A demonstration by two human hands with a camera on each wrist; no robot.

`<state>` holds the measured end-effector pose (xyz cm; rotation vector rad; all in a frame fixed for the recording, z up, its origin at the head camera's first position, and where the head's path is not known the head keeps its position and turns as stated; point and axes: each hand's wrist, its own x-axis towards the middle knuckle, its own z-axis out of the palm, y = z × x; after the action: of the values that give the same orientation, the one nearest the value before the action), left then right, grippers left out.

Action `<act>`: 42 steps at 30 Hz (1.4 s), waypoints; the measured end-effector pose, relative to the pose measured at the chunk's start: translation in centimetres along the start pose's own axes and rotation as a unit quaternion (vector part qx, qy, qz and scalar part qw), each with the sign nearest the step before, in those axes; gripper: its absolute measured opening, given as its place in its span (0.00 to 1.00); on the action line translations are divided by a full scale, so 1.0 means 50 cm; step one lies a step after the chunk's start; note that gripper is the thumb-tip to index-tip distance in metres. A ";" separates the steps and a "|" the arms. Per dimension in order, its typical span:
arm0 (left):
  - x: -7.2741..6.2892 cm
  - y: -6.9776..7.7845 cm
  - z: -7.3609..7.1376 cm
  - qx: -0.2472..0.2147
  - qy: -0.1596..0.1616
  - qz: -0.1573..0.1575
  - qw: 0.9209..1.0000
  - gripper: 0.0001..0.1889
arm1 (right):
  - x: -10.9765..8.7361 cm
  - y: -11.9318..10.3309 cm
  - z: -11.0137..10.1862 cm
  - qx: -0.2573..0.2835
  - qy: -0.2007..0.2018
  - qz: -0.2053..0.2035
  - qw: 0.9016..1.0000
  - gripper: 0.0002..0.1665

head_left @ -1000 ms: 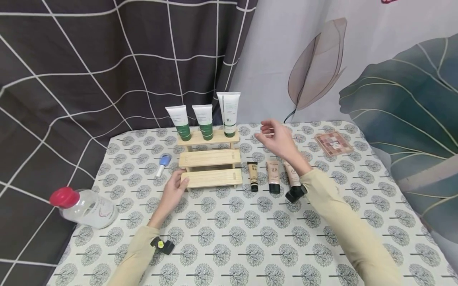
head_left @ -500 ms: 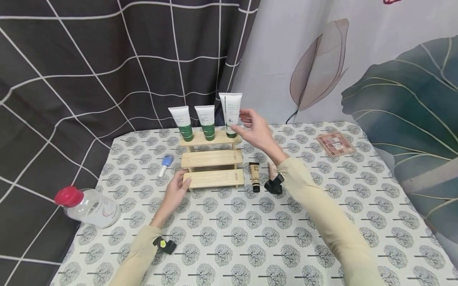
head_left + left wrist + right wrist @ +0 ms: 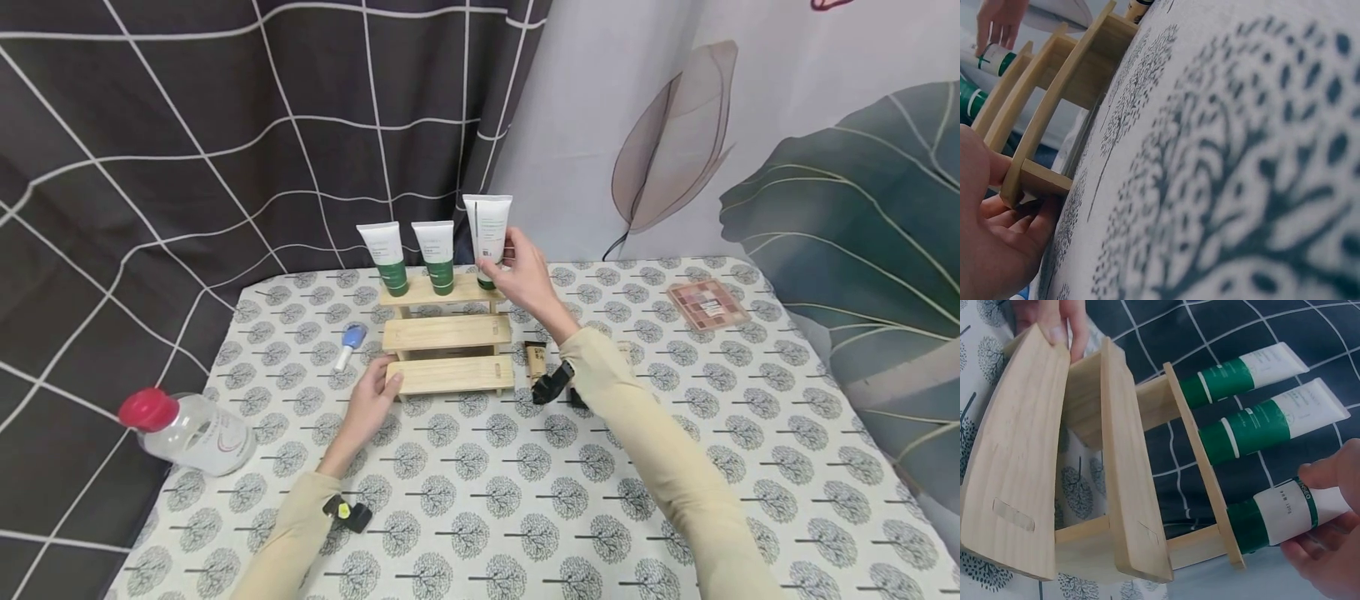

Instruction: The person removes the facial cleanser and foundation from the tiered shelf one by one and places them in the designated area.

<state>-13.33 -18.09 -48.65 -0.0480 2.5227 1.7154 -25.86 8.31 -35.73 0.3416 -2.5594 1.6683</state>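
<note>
A three-step wooden display rack (image 3: pixel 450 375) stands on the cloth-covered table. My left hand (image 3: pixel 370 392) grips the left end of its lowest step, thumb on top and fingers beneath, as the left wrist view shows. On the top step three white-and-green squeeze tubes stand cap down. My right hand (image 3: pixel 525 275) holds the rightmost squeeze tube (image 3: pixel 1288 512) between thumb and fingers, its green cap right at the step's surface. The middle squeeze tube (image 3: pixel 435 254) and the left squeeze tube (image 3: pixel 385 257) stand apart beside it. The two lower steps bear nothing.
Right of the rack a small tan tube (image 3: pixel 536 360) lies partly behind my right wrist, with other tubes mostly hidden by the sleeve. A checkered makeup palette (image 3: pixel 708 303) lies at the back right. A blue-and-white small bottle (image 3: pixel 350 343) and a red-capped clear bottle (image 3: pixel 198 433) lie left.
My right hand has moved left from above the tan and pink tubes to the rightmost squeeze tube and taken hold of it. The left hand has stayed on the rack.
</note>
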 end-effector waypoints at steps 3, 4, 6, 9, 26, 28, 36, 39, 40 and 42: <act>0.001 -0.002 0.002 0.003 0.001 0.002 1.000 0.23 | -0.001 0.004 0.000 0.004 0.008 0.001 1.000 0.31; 0.002 -0.002 0.002 0.004 0.002 0.003 1.000 0.23 | -0.001 0.006 -0.001 0.006 0.010 0.000 1.000 0.31; 0.002 -0.004 0.003 0.006 0.003 0.002 1.000 0.23 | -0.002 0.010 -0.003 0.011 0.013 0.000 1.000 0.30; 0.003 -0.003 0.004 0.009 0.002 0.004 1.000 0.23 | -0.003 0.015 -0.009 0.018 0.018 0.003 1.000 0.30; 0.003 -0.002 0.009 0.010 0.004 0.001 1.000 0.24 | -0.006 0.020 -0.062 0.029 0.041 -0.019 0.999 0.30; 0.002 -0.001 0.008 0.008 0.006 0.001 1.000 0.23 | -0.007 0.024 -0.069 0.029 0.042 -0.015 0.999 0.30; 0.002 -0.001 0.006 0.005 0.005 -0.004 1.000 0.23 | -0.013 0.037 -0.093 0.016 0.049 -0.002 0.999 0.31; 0.002 -0.001 0.005 0.002 0.004 -0.008 1.000 0.23 | -0.014 0.043 -0.100 0.010 0.052 0.002 0.999 0.31; 0.002 -0.001 0.005 0.002 0.004 -0.008 1.000 0.23 | -0.015 0.045 -0.102 0.006 0.053 0.003 0.999 0.31; 0.002 -0.001 0.005 0.001 0.004 -0.010 1.000 0.23 | -0.015 0.051 -0.107 0.004 0.055 0.005 0.998 0.31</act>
<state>-13.42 -17.89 -48.80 -0.0811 2.5215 1.7083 -26.01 14.28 -35.96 0.2312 -2.4803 1.6516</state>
